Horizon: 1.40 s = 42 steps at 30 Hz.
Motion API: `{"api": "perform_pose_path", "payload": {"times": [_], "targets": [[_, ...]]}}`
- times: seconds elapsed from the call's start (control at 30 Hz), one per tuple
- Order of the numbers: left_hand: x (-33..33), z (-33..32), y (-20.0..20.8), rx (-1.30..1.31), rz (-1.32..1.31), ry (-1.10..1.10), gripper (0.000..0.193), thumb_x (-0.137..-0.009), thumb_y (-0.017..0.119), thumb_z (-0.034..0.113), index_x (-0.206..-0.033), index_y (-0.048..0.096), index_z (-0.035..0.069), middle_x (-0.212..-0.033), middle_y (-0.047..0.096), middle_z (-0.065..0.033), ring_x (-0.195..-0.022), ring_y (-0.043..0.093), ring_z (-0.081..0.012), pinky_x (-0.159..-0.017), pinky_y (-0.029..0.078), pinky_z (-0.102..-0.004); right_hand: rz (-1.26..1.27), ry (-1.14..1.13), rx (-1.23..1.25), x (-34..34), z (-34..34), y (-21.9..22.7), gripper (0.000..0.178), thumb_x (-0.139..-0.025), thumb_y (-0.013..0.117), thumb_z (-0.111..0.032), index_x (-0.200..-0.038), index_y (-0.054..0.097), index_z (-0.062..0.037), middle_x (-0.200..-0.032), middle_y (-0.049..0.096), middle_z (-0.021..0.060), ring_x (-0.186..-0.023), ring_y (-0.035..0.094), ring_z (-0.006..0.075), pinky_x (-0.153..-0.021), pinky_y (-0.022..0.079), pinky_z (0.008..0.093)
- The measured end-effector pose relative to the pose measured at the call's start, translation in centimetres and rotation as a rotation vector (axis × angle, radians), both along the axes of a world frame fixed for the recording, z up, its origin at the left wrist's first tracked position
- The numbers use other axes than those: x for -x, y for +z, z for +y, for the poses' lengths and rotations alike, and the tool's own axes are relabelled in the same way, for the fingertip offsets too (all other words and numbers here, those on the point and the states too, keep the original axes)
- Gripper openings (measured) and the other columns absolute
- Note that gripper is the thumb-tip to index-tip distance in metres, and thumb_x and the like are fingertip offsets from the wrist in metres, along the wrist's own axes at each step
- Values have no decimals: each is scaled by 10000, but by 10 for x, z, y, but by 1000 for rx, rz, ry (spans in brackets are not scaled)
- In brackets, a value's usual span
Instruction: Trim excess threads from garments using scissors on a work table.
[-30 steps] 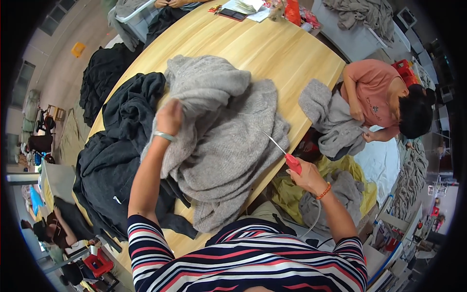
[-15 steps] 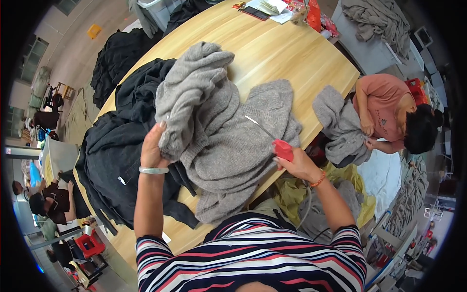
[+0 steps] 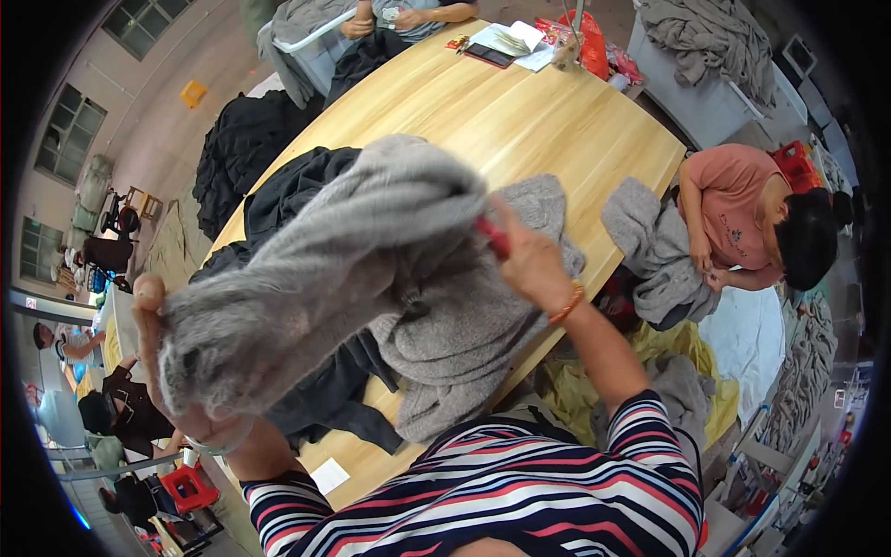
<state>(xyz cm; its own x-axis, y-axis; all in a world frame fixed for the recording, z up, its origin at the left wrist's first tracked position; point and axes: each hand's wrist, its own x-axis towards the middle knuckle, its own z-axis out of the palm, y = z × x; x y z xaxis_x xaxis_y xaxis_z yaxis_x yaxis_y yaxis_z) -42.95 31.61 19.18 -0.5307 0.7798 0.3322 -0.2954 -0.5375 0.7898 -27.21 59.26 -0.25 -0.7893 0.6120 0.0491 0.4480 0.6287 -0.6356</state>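
A grey knitted garment (image 3: pixel 325 269) is stretched up off the wooden table (image 3: pixel 520 121) between my two hands. My left hand (image 3: pixel 158 353) grips its lower left end, raised close to the camera. My right hand (image 3: pixel 524 260) holds the upper right end together with a red-handled tool (image 3: pixel 494 238), whose metal tip is hidden in the knit. More grey knitwear (image 3: pixel 464 334) lies heaped on the table below.
Dark garments (image 3: pixel 278 204) pile up on the table's left side. A person in a pink top (image 3: pixel 733 204) sits at the right edge handling grey knitwear (image 3: pixel 650 251). Papers and a phone (image 3: pixel 506 42) lie at the far end. Other people sit lower left.
I have lifted the grey garment off the pile: my left hand swung down-left toward the camera, and my right hand with the tool rose to the garment's other end.
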Motion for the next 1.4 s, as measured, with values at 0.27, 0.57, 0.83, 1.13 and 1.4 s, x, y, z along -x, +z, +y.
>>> {"api": "perform_pose_path", "payload": {"times": [0.27,0.57,0.83,1.13,1.4], "targets": [[-9,-15,-72,127,-476,157,226,-983,439,263,-1032,543,70,-1132,590,-201,-1025,609,-331,-890,501,-504,197,-302,-457,-34,72,79,533,-861,605,-187,-1360,419,-219,-814,634,223,-755,621,410,-628,480,467],[-21,-59,-329,744,-906,137,253,-958,487,177,-1101,569,-15,-1074,634,-147,-980,621,-241,-876,501,-365,-514,275,-572,7,88,-23,384,-820,541,-105,-1203,521,-124,-778,664,137,-725,659,287,-612,497,416],[-63,-11,-258,1054,999,584,615,-697,792,231,-1207,512,34,-1124,525,-148,-971,527,-263,-811,441,-368,-511,166,-326,-49,66,-49,331,-808,567,-102,-1135,519,-86,-768,652,207,-755,647,377,-654,501,472],[-72,124,-297,884,1281,340,610,-688,754,184,-1218,493,32,-1082,518,-179,-959,506,-358,-845,427,-412,-425,58,-215,-77,64,-49,429,-829,607,-168,-1240,486,-142,-802,640,223,-769,625,401,-690,493,483],[-73,148,-312,872,1816,380,627,-793,584,129,-1374,352,81,-1267,435,-211,-1099,464,-354,-848,392,-485,-422,-9,-109,-120,56,-48,410,-843,600,-173,-1237,496,-130,-807,640,223,-776,618,406,-675,489,488]]}}
